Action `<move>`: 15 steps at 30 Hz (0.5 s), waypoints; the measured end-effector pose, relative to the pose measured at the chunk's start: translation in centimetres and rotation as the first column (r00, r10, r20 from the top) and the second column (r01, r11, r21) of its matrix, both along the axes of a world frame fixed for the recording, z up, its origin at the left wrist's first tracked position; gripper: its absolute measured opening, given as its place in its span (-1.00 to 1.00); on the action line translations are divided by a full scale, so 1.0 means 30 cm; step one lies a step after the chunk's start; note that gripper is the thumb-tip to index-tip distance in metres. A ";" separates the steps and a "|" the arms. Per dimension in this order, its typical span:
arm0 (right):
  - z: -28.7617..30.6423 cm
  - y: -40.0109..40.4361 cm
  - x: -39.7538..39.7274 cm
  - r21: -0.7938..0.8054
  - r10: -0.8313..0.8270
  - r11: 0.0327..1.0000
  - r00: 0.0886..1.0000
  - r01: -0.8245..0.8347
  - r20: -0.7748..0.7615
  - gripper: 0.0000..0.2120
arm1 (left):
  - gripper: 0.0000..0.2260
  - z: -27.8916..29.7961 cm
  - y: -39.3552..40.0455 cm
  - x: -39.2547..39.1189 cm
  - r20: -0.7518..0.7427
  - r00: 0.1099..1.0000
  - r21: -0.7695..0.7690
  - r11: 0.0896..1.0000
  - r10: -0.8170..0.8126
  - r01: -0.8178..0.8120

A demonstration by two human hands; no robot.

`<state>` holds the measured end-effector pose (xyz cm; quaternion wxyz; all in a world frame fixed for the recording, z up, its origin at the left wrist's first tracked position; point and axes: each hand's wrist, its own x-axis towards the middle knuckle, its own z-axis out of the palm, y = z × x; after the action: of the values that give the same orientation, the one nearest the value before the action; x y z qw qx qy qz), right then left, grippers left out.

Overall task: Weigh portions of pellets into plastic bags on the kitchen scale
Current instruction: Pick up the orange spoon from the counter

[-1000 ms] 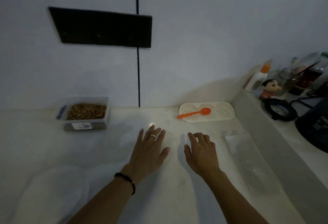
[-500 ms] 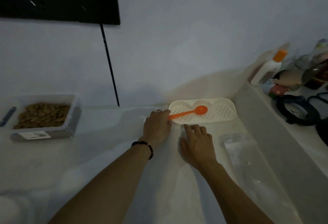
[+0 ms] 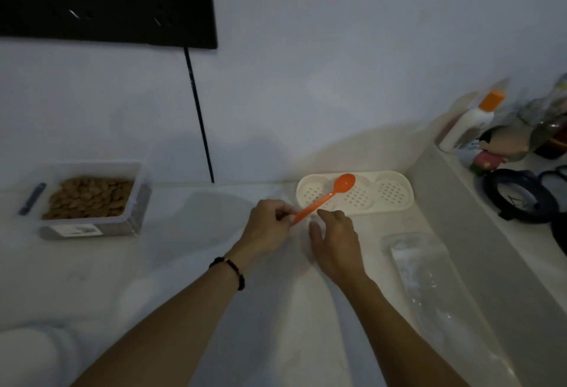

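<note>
The left hand [image 3: 270,227] pinches the near end of the orange spoon [image 3: 325,198], whose bowl lies over the white perforated tray [image 3: 395,192] at the far wall, the right hand [image 3: 336,241] loose-fingered beside it on the dim white counter [image 3: 184,264], pellet tub [image 3: 92,199] far left, plastic bags [image 3: 429,276] right.

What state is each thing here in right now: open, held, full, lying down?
Orange spoon: pinched by the handle, bowl empty.
Left hand: pinches the spoon handle.
Right hand: empty, fingers relaxed.
Pellet container: lidless, holding pellets.
White tray: flat on the counter.
Plastic bags: lying flat.
</note>
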<state>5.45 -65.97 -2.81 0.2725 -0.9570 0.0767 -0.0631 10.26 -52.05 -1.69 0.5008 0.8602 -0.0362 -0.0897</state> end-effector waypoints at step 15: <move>0.204 0.495 -0.153 0.697 0.071 0.714 0.984 0.063 -0.161 -0.80 | -0.93 0.163 0.498 -0.363 0.070 0.997 0.075 0.996 0.039 -0.044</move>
<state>0.85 -51.12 3.32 0.6062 -0.7848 0.1165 0.0559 -0.62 -37.11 3.19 0.4677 0.8818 -0.0320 -0.0508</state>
